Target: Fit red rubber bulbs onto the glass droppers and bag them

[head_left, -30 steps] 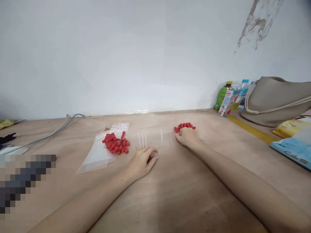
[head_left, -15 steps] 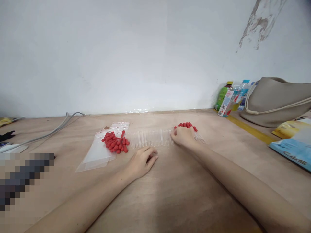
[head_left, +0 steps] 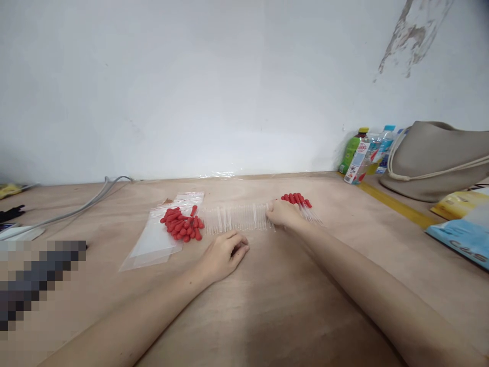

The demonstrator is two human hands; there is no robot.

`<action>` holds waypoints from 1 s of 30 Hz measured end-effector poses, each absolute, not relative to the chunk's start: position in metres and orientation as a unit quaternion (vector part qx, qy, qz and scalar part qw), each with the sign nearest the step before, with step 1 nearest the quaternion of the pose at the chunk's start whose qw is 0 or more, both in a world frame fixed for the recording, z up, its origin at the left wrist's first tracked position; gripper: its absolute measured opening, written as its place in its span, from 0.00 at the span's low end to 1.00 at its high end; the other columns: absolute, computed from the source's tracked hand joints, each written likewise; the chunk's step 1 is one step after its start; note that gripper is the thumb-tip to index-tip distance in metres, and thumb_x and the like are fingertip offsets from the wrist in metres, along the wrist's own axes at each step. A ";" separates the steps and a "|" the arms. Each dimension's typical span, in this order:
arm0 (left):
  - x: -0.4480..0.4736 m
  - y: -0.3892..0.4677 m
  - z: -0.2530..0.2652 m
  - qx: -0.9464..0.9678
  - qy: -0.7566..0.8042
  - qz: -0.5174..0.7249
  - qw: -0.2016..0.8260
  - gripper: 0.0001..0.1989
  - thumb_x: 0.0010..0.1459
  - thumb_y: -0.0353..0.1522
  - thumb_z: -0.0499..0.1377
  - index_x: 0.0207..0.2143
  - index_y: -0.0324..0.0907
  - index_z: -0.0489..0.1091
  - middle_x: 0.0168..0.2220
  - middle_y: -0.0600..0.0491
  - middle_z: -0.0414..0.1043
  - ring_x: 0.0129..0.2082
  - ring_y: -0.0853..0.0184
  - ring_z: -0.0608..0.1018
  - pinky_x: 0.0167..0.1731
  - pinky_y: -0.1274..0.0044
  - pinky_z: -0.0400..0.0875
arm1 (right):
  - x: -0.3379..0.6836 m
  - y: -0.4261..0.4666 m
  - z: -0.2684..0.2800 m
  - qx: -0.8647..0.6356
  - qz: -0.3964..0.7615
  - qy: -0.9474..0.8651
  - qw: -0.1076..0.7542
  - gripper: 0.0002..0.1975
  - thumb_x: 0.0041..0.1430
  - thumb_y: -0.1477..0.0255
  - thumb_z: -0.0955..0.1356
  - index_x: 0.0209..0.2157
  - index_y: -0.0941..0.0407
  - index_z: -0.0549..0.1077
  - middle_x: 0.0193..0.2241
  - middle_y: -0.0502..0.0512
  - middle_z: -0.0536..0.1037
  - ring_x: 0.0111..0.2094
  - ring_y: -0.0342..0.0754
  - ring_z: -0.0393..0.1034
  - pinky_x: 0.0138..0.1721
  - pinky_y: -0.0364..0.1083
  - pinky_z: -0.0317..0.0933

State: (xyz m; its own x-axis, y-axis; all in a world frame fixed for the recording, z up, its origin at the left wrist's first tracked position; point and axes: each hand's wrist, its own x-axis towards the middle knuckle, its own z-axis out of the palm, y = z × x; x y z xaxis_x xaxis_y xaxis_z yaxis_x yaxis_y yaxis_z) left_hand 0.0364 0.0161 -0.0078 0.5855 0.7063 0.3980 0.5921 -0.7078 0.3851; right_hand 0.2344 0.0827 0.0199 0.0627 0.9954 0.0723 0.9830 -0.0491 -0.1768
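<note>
A row of thin clear glass dropper tubes lies side by side on the wooden table. My right hand is at its right end, thumb and fingers pinched on a glass dropper tube that they mostly cover. Beyond that hand, red rubber bulbs are fitted on tubes slanting to the lower right. My left hand rests on the table just in front of the row, fingers loosely curled, a gap between thumb and forefinger, nothing in it. To its left, a heap of loose red bulbs lies on clear zip bags.
Drink bottles stand against the wall at the back right, beside a grey-beige bag. Yellow and blue packets lie at the right edge. A grey cable crosses the table's left side, behind a blurred dark object.
My right hand has shifted a little left, off the red-bulbed droppers to the end of the tube row, uncovering more bulbs. My left hand has stayed put.
</note>
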 end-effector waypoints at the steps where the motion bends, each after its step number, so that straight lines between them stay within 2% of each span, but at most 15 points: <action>1: 0.037 0.016 -0.008 0.885 0.368 0.267 0.103 0.07 0.57 0.30 0.50 0.31 0.40 0.67 0.29 0.53 0.67 0.28 0.70 0.69 0.29 0.78 0.64 | 0.233 0.078 0.020 -0.719 0.029 -0.688 0.095 0.13 0.53 0.70 0.58 0.30 0.60 0.72 0.30 0.63 0.75 0.33 0.53 0.69 0.32 0.48 0.52; 5: 0.037 0.017 -0.007 0.881 0.384 0.271 0.057 0.07 0.56 0.32 0.51 0.32 0.40 0.67 0.28 0.52 0.67 0.30 0.68 0.69 0.32 0.76 0.63 | 0.233 0.051 0.012 -0.657 -0.055 -0.737 0.153 0.14 0.59 0.70 0.54 0.35 0.61 0.67 0.30 0.64 0.74 0.32 0.53 0.68 0.36 0.49 0.49; 8: 0.030 0.024 0.003 0.867 0.422 0.264 -0.028 0.07 0.54 0.33 0.52 0.30 0.41 0.68 0.29 0.51 0.67 0.32 0.64 0.69 0.34 0.73 0.62 | 0.241 0.034 -0.001 -0.564 -0.115 -0.788 0.217 0.10 0.60 0.71 0.56 0.33 0.60 0.65 0.28 0.60 0.74 0.30 0.51 0.67 0.37 0.49 0.48; 12: 0.007 0.045 0.020 0.806 0.516 0.235 -0.168 0.09 0.53 0.35 0.52 0.27 0.41 0.69 0.31 0.48 0.68 0.35 0.58 0.67 0.35 0.68 0.59 | 0.253 0.024 -0.016 -0.498 -0.104 -0.807 0.300 0.07 0.59 0.71 0.59 0.34 0.58 0.65 0.29 0.55 0.74 0.32 0.48 0.66 0.39 0.48 0.48; 15: -0.014 0.060 0.026 0.759 0.573 0.199 -0.237 0.13 0.54 0.36 0.49 0.30 0.40 0.72 0.37 0.45 0.68 0.41 0.54 0.65 0.39 0.63 0.56 | 0.257 0.023 -0.019 -0.487 -0.079 -0.803 0.336 0.08 0.57 0.70 0.61 0.36 0.58 0.66 0.27 0.53 0.74 0.31 0.46 0.66 0.38 0.47 0.48; 18: -0.028 0.069 0.027 0.738 0.618 0.142 -0.229 0.17 0.54 0.38 0.48 0.30 0.40 0.73 0.41 0.42 0.66 0.44 0.51 0.63 0.40 0.61 0.54 | 0.257 0.024 -0.019 -0.475 -0.074 -0.808 0.340 0.07 0.57 0.70 0.61 0.36 0.57 0.66 0.27 0.51 0.74 0.30 0.45 0.66 0.39 0.47 0.48; 23: -0.031 0.073 0.025 0.715 0.670 0.069 -0.185 0.19 0.53 0.39 0.47 0.24 0.40 0.74 0.42 0.41 0.66 0.45 0.49 0.62 0.40 0.61 0.51 | 0.257 0.026 -0.021 -0.475 -0.066 -0.809 0.341 0.07 0.57 0.71 0.62 0.37 0.57 0.66 0.27 0.51 0.74 0.31 0.46 0.67 0.38 0.47 0.48; 30: -0.032 0.075 0.020 0.722 0.657 0.100 -0.192 0.14 0.53 0.36 0.48 0.34 0.40 0.69 0.41 0.41 0.67 0.45 0.50 0.63 0.39 0.62 0.53 | 0.257 0.028 -0.024 -0.473 -0.068 -0.809 0.342 0.08 0.57 0.70 0.62 0.38 0.57 0.67 0.30 0.52 0.75 0.32 0.46 0.67 0.38 0.47 0.48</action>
State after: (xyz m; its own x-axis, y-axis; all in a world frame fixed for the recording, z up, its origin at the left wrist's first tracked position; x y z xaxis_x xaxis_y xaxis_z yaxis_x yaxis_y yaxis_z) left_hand -0.0315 0.0748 0.0201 0.1162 0.9107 0.3963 0.9874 -0.0627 -0.1455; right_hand 0.2572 0.0275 -0.0237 -0.3183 0.7193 0.6175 0.8127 0.5424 -0.2130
